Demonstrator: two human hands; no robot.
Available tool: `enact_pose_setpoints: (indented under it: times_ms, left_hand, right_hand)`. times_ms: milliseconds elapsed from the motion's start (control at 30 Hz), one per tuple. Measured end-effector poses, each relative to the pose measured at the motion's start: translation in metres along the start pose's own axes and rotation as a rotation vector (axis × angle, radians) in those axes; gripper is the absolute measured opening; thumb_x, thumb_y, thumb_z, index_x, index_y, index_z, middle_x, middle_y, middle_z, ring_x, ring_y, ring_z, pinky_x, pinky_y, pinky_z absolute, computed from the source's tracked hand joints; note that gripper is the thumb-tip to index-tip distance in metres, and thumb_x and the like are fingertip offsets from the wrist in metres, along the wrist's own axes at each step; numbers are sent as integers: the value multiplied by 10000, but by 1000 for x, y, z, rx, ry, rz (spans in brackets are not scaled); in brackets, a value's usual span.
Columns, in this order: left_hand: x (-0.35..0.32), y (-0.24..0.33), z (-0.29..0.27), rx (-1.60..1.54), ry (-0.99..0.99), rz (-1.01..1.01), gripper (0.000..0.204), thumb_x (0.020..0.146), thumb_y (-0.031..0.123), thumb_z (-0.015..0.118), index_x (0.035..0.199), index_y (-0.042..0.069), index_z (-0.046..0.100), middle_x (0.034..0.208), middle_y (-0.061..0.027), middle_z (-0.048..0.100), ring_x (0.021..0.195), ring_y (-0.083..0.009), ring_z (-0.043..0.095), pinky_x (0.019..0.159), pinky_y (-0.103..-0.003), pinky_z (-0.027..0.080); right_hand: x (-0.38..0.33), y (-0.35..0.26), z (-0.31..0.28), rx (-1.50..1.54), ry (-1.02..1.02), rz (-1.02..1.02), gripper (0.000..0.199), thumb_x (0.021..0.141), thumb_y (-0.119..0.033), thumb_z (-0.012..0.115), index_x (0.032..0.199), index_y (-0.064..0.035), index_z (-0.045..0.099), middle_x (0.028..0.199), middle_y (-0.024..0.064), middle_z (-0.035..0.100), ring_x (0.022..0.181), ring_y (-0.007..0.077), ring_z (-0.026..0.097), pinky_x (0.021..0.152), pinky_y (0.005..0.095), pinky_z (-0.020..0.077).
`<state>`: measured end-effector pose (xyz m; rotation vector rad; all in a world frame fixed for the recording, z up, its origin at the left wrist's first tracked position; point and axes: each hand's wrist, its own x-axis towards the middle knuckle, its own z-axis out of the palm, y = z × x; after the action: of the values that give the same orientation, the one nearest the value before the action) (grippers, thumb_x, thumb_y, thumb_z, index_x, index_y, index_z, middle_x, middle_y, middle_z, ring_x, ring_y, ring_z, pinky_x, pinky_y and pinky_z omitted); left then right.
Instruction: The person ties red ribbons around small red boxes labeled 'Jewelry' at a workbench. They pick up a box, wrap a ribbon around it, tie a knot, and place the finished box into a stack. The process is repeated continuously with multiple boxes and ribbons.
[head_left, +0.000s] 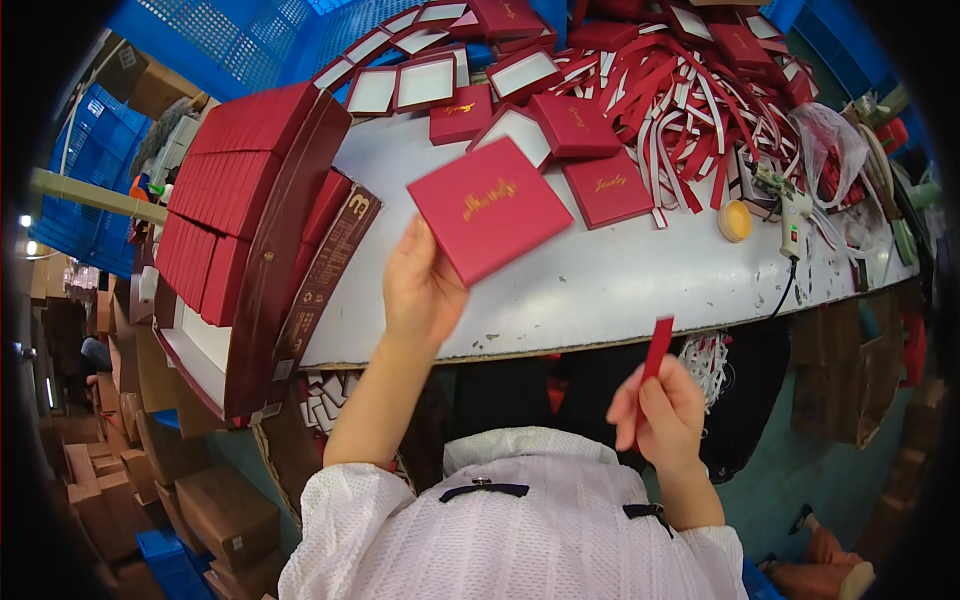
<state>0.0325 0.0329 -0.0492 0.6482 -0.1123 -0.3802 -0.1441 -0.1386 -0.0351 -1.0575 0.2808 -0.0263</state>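
Note:
Raised over the white table, my left hand [425, 285] grips a square red box lid [490, 210] with gold lettering on its face. The fingers go behind the lid and are mostly hidden. Lower and to the right, in front of the table edge, my right hand [660, 410] pinches a short red ribbon strip [658, 347] between thumb and fingers. Its free end points upward. Lid and strip are well apart. Beyond the lid lie more red lids [607, 190] and upturned ones with white insides [425, 83].
A tall carton [290, 230] packed with rows of red boxes [215, 200] stands at the left. A heap of red and white ribbon strips [690, 110] covers the back right. Near it are a yellow round tin [735, 221] and a corded glue gun [795, 220]. Blue crates [220, 40] rise behind.

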Motion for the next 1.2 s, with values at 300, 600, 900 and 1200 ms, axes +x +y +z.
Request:
enact_pose_setpoints:
  times_ms: [300,600,900,1200]
  left_hand:
    - [-54,-23,23,-202,-131,-358,375,869,229,375,1155,-11,340,1125,-132,441,1031,-220,456,869,-357,377]
    - [-58,-54,36,275,-138,101,244,875,122,342,1092,17,382,1053,-101,468,955,-187,494,781,-318,431]
    - [-62,-44,55,289,-136,-67,308,898,222,241,1063,5,386,1007,-106,493,873,-200,522,723,-321,446]
    - [-67,-41,59,245,-198,-58,312,894,226,256,1064,-8,372,983,-109,503,858,-195,526,720,-306,439]
  right_hand:
    - [46,-6,14,18,54,-163,213,716,19,565,839,-16,395,732,81,542,523,72,509,447,181,432]
    - [45,-2,5,-344,-65,-331,62,756,-37,525,730,-1,481,703,64,545,592,106,523,519,220,418]
    - [27,-23,18,-821,-141,-526,118,716,-44,538,614,-26,481,536,77,445,486,239,436,515,308,355]
    - [24,-20,17,-764,-129,-613,121,691,-13,529,589,-19,466,508,72,422,461,234,424,491,308,360]
